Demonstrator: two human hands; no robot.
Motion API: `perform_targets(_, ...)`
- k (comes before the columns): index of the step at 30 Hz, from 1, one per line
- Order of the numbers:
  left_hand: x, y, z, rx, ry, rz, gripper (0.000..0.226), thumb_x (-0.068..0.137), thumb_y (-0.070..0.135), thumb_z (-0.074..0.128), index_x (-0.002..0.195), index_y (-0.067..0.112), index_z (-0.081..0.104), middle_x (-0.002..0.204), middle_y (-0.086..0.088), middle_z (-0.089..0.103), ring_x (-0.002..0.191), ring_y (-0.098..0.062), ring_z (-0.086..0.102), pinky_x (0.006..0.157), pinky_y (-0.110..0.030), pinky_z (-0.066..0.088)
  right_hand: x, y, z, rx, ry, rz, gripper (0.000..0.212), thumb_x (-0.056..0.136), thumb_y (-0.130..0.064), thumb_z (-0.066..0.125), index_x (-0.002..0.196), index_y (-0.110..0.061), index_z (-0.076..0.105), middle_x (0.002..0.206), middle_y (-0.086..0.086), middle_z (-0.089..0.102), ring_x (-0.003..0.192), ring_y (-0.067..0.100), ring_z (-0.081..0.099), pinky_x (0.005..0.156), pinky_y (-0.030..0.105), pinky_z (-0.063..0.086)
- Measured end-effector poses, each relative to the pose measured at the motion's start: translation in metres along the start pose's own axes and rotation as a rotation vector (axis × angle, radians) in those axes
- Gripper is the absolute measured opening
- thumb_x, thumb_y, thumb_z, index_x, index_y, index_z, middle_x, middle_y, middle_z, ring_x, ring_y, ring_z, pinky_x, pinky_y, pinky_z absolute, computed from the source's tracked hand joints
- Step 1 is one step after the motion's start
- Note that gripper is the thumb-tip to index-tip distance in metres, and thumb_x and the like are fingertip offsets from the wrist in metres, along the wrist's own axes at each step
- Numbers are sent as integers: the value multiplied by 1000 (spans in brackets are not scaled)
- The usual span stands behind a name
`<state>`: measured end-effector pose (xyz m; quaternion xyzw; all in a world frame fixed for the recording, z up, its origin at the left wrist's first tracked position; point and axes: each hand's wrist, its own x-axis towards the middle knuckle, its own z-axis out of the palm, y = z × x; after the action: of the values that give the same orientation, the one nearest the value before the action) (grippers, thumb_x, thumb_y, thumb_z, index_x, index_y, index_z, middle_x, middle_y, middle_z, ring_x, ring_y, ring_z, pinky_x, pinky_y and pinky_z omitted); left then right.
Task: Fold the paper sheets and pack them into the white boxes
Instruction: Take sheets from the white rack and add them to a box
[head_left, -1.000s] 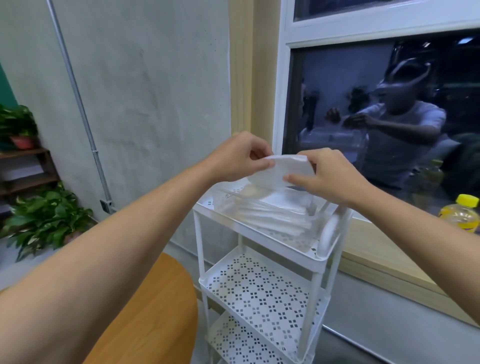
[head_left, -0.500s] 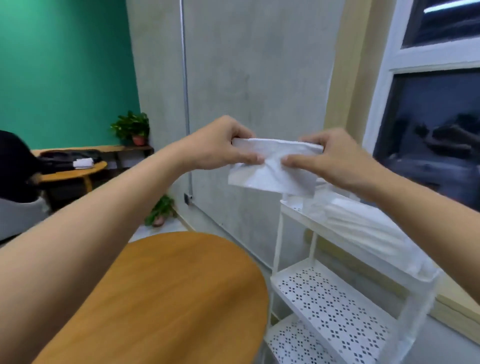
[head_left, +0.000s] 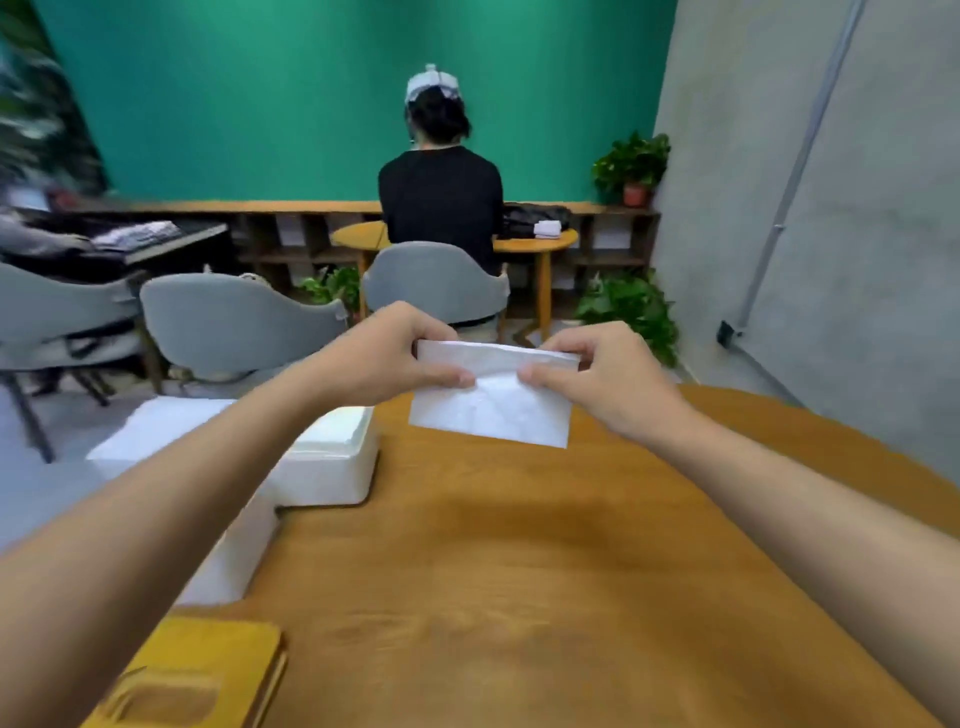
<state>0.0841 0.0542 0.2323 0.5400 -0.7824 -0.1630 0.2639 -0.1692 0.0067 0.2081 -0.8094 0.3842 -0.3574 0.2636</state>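
both hands pinch one folded paper sheet above the wooden table: left hand at its 9 o'clock edge, right hand at 3 o'clock. white boxes sit toward 9 o'clock.

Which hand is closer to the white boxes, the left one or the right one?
Left. The left hand pinches the paper sheet close to the white boxes, just right of them; the right hand pinches the sheet's other end, farther right.
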Motion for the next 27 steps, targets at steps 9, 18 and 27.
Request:
perform_targets(9,-78,-173,-63,-37,215,-312,9,89,28,83,88,25,75,77,11,76,70,-4,70,64,-20,49,102,-19,195,120,-98,65,12,90,-27,82,88,-16,78,76,6,76,61,14,71,64,39,63)
perform_targets(18,-84,-260,-41,76,304,-405,40,82,36,89,115,38,67,76,8,64,70,-12,57,59,-18,40,143,-5,271,-86,-139,51,23,87,-29,85,104,-19,75,74,-7,58,69,5,50,57,19,34)
perform_targets(27,-81,-265,-25,205,286,-367,62,82,32,89,137,26,61,102,-1,61,81,-13,55,75,-26,50,141,6,269,-254,-175,6,50,86,-35,85,129,-21,65,95,-7,61,84,11,58,70,26,49)
